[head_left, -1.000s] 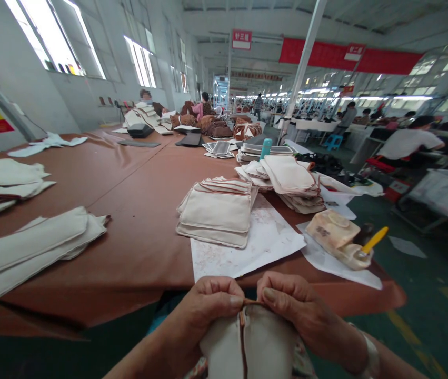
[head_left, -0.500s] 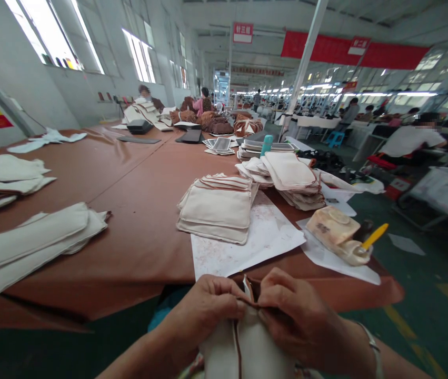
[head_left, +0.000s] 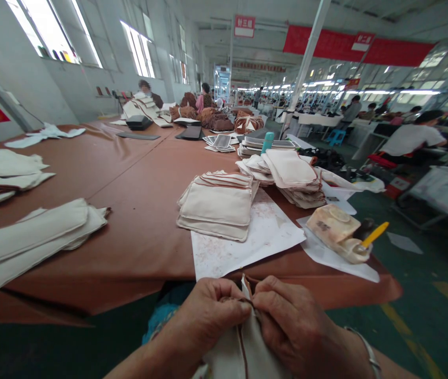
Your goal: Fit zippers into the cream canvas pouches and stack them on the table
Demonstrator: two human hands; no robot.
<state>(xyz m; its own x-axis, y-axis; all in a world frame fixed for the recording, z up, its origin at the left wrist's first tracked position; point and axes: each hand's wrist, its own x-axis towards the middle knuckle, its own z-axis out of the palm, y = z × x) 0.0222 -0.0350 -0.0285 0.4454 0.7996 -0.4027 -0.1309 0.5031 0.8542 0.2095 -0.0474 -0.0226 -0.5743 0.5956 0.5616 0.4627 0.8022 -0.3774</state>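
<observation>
Overhead, red sign [head_left: 245,26] — white characters, unreadable.

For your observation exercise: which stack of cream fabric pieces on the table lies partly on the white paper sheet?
The middle stack; the others rest on bare table.

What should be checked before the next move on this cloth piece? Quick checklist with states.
1. Left hand pinching the cloth piece at its brown edge: ok.
2. Right hand pinching the same edge, opposite: ok.
3. Edge in clear sight: cannot tell, fingers cover it.
4. White paper sheet on the table ahead has bare space: ok.
5. Stack of cloth pieces clear of the hands: ok.
6. Yellow-handled tool resting in its tub at the right: ok.
</observation>
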